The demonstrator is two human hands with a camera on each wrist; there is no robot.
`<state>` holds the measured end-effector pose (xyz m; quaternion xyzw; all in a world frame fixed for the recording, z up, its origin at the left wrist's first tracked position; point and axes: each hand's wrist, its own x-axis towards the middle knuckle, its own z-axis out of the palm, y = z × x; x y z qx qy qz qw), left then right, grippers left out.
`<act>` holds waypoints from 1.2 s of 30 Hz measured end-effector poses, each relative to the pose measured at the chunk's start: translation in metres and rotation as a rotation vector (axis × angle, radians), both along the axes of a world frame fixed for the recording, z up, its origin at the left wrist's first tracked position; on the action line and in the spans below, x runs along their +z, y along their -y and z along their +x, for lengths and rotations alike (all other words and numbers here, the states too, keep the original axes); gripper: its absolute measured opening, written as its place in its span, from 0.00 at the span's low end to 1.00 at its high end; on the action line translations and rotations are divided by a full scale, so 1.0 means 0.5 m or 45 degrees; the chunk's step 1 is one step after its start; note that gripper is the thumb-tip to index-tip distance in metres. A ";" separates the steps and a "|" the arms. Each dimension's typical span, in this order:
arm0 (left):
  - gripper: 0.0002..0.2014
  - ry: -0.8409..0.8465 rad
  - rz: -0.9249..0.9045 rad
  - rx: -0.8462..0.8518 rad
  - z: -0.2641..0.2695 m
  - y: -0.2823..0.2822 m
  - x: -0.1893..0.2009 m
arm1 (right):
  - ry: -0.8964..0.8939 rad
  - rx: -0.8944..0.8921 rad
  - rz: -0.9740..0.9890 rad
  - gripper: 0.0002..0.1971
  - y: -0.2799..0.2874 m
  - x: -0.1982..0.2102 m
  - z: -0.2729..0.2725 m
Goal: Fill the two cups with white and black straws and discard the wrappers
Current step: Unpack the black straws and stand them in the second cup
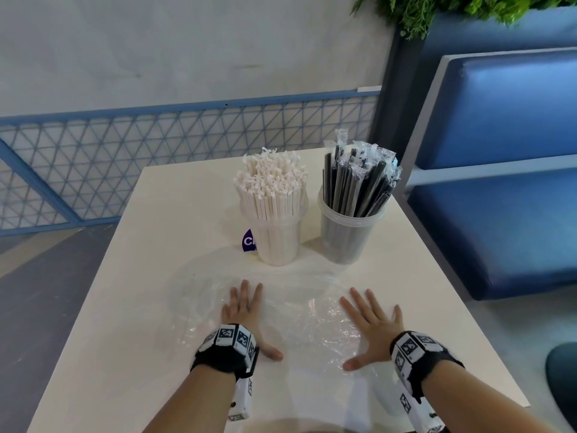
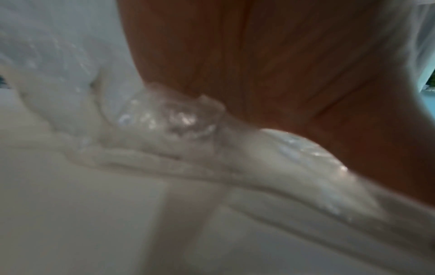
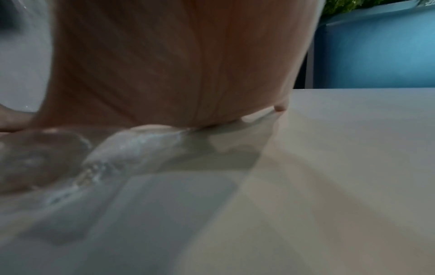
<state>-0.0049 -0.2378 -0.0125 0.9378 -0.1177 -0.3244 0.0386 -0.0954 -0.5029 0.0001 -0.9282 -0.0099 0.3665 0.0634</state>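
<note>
Two clear cups stand at the far side of the table. The left cup [image 1: 278, 237] is packed with white paper-wrapped straws [image 1: 271, 185]. The right cup [image 1: 346, 234] holds black straws [image 1: 359, 185] in clear sleeves. Clear plastic wrappers [image 1: 299, 310] lie spread flat in front of the cups. My left hand [image 1: 245, 310] lies flat on the wrappers with straight fingers. My right hand [image 1: 373, 321] presses flat on their right side, fingers spread. In the wrist views each palm [image 2: 270, 55] [image 3: 176, 65] sits over crinkled plastic [image 2: 169, 115] [image 3: 132, 147].
A purple label [image 1: 249, 240] peeks out behind the left cup. The cream table [image 1: 150, 245] ends at a blue mesh railing [image 1: 156, 145] on the left. A blue padded bench [image 1: 499, 182] runs along the right, with green plants [image 1: 468, 7] above it.
</note>
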 end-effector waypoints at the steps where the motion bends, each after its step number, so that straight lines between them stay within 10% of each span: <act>1: 0.75 -0.009 0.019 0.005 0.001 0.002 0.007 | -0.003 0.000 0.001 0.70 0.000 0.000 0.000; 5: 0.67 0.147 -0.107 0.033 0.002 0.050 0.084 | 0.067 -0.032 0.007 0.69 -0.010 0.011 0.006; 10: 0.47 0.501 -1.029 0.037 0.020 0.159 0.239 | 0.688 -0.298 0.171 0.48 -0.016 0.127 0.032; 13: 0.55 0.484 -1.225 0.021 0.067 0.222 0.302 | 1.271 -0.670 0.623 0.28 0.010 0.185 0.080; 16: 0.65 0.386 -1.183 0.056 0.123 0.272 0.333 | 1.576 -0.966 0.811 0.30 0.058 0.225 0.140; 25: 0.61 0.072 -1.264 0.139 0.234 0.334 0.296 | 0.711 -0.567 1.152 0.70 0.185 0.258 0.312; 36: 0.45 0.283 -1.635 0.317 0.234 0.346 0.328 | 1.220 -0.571 1.384 0.44 0.113 0.314 0.331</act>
